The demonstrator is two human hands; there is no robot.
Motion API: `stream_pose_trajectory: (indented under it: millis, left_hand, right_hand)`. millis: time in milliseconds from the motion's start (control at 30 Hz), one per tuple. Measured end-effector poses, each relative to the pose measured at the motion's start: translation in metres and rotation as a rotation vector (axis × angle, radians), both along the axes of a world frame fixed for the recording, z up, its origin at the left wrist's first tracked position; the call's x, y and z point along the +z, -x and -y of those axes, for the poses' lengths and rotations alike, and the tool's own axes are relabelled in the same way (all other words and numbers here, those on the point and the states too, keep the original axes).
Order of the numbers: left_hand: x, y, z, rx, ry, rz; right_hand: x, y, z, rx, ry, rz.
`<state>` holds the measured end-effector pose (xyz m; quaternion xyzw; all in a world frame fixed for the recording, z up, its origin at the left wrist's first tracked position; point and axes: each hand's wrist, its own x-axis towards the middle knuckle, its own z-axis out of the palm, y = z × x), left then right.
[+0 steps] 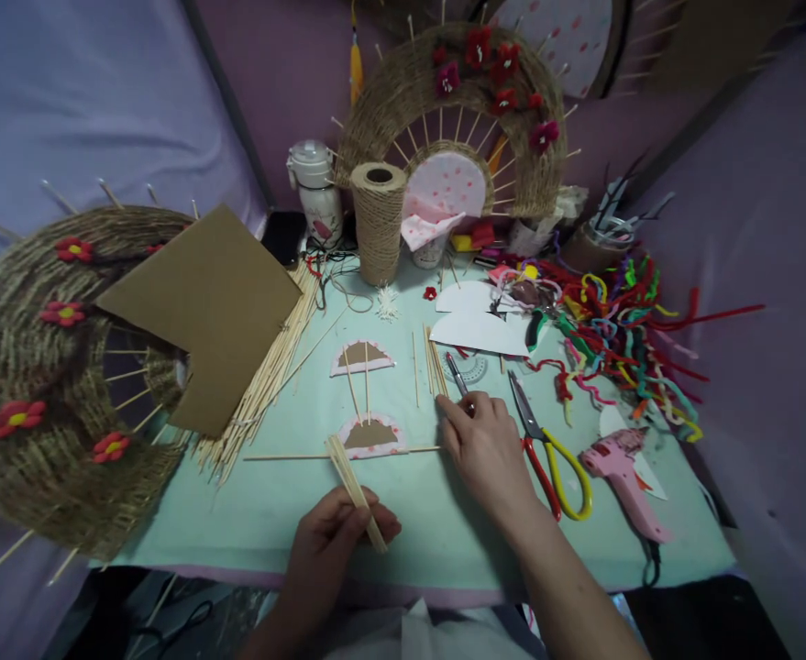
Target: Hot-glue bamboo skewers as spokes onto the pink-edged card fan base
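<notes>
My left hand (340, 532) is closed round a small bundle of short wooden sticks (356, 490) near the front edge. My right hand (481, 449) rests on the table right of centre, its index finger at the lower end of a few loose short sticks (435, 362); whether it grips one is unclear. Between the hands and beyond them lies a half-round cardboard piece with patterned trim (373, 434). A similar piece (362, 356) lies farther back, and two thin sticks span from one to the other. Long sticks (285, 456) extend sideways at the nearer piece.
Scissors (536, 431) and a pink glue gun (626, 477) lie on the right, below tangled pipe cleaners (601, 330). Long sticks (271, 367), brown cardboard (216, 312) and a twine-wrapped arch (10, 348) occupy the left. A twine spool (378, 225) stands behind.
</notes>
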<state>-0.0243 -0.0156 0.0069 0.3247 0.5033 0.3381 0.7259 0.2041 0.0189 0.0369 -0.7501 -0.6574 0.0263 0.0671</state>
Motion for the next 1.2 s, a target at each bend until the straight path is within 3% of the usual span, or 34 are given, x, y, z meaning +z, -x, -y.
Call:
stream_pose_trajectory:
  millis: [133, 233, 367, 467, 633, 800, 967, 1067, 1200]
  left_hand:
    - [0.001, -0.003, -0.002, -0.009, -0.007, -0.043]
    - [0.009, -0.002, -0.003, -0.062, -0.088, -0.111]
    - [0.021, 0.006, -0.002, -0.255, -0.427, -0.330]
    - [0.019, 0.011, 0.001, -0.347, -0.603, -0.384]
    - [0.006, 0.011, 0.003, -0.344, -0.616, -0.395]
    - [0.009, 0.012, 0.003, -0.343, -0.583, -0.403]
    - [0.009, 0.013, 0.002, -0.296, -0.592, -0.454]
    - [0.018, 0.016, -0.007, -0.232, -0.541, -0.470]
    - [0.049, 0.033, -0.045, -0.097, -0.402, -0.530]
  right_hand:
    - [-0.002, 0.002, 0.002, -0.034, -0.017, -0.045]
    - [0.005, 0.002, 0.011, 0.003, -0.072, -0.280]
    - [0.030, 0.017, 0.029, 0.307, 0.060, -0.862]
    - [0.041, 0.036, 0.039, 0.530, 0.164, -1.064]
    - [0.022, 0.059, 0.043, 0.658, -0.055, -1.068]
    - [0.011, 0.063, 0.042, 0.678, -0.188, -1.029]
    - [0.008, 0.070, 0.039, 0.587, -0.114, -1.044]
    - [0.008, 0.072, 0.036, 0.534, -0.132, -1.087]
    - [0.012, 0.066, 0.034, 0.463, -0.170, -1.055]
